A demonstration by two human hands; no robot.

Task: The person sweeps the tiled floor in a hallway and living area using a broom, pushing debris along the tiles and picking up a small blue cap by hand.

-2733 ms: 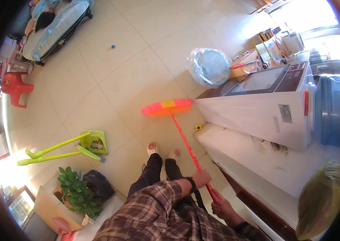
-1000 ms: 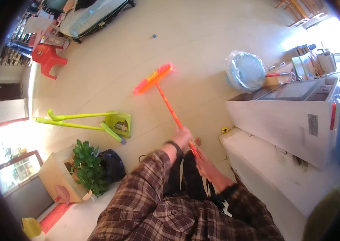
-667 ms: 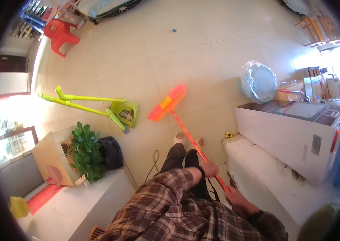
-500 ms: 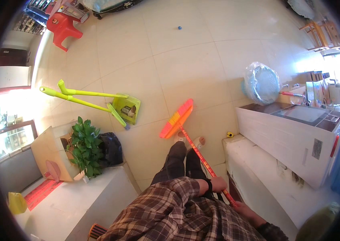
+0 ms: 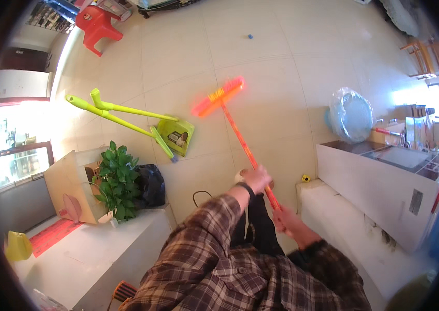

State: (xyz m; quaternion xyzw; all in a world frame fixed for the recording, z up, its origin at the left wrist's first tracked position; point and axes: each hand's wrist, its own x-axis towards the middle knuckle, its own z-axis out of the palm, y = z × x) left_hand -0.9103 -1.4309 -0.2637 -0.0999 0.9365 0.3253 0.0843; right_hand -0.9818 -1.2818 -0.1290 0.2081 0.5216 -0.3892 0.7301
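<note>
Broom (image 5: pixel 231 120), two-handed, likely for leverage
Your left hand (image 5: pixel 257 180) wraps fingers round its handle (image 5: pixel 244 145), your right hand (image 5: pixel 289 223) its upper end.

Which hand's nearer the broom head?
Left. The left hand grips the broom handle on the side toward the broom head; the right hand is at the handle's opposite end, farther from the head.

Indoor room, domestic or small shop; cannot tell which. Evidence: pale tiled floor (image 5: pixel 276 114), red plastic stool (image 5: pixel 96 28), leafy plant (image 5: pixel 118 181) near white counter (image 5: pixel 121 238), wooden furniture (image 5: pixel 420 58).
</note>
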